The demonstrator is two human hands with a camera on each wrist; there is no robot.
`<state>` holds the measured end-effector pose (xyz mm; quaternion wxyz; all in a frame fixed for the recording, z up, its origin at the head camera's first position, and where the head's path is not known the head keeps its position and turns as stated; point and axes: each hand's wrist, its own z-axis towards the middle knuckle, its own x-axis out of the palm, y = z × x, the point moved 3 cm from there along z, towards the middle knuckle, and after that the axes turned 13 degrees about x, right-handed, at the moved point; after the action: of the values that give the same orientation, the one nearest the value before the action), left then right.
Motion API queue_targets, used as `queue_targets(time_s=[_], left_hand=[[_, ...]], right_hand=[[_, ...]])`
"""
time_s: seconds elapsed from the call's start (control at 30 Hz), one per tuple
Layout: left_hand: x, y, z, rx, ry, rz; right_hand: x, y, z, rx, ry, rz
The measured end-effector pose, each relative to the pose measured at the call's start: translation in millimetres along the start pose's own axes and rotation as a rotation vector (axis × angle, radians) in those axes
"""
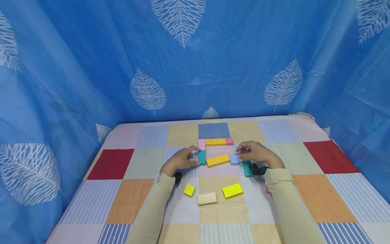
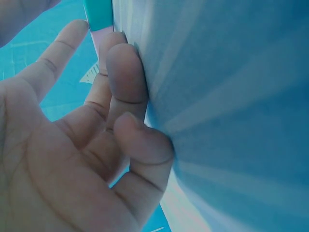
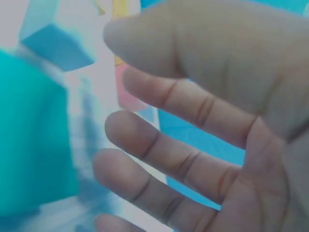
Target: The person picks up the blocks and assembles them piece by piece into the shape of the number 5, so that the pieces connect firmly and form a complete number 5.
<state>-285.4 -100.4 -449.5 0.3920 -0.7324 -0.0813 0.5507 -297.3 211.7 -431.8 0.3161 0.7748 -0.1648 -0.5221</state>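
My left hand (image 1: 181, 158) reaches to a teal block (image 1: 202, 158) in the head view, its index fingertip and thumb tip at the block's left side. In the left wrist view the straight index finger (image 2: 58, 50) meets the teal block (image 2: 99, 14), while the other fingers curl loosely by the cloth. My right hand (image 1: 255, 151) hovers beside a small blue block (image 1: 234, 160), with the thumb tip close to it. Its fingers are spread and relaxed in the right wrist view, holding nothing. An orange block (image 1: 217, 160) lies slanted between the teal and blue blocks.
A pink block (image 1: 201, 144), an orange bar (image 1: 215, 142) and a darker pink block (image 1: 229, 141) form a corner behind. Another teal block (image 1: 247, 168) lies under the right wrist. Nearer are a yellow square (image 1: 189, 190), a wooden block (image 1: 207, 199) and a yellow block (image 1: 232, 190).
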Motion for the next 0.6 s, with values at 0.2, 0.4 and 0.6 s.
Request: queue_targets(time_s=[0.2, 0.4, 0.6], left_hand=[[0.7, 0.2, 0.6, -0.003, 0.000, 0.004], [1.1, -1.6, -1.0, -0.016, -0.011, -0.004], [0.6, -2.3, -1.1, -0.019, -0.007, 0.005]], right_hand=[[-3, 7, -3.5, -0.006, -0.097, -0.007], [-5, 11, -8.5, -0.086, -0.190, -0.008], [-3, 6, -17.3, -0.083, -0.219, -0.035]])
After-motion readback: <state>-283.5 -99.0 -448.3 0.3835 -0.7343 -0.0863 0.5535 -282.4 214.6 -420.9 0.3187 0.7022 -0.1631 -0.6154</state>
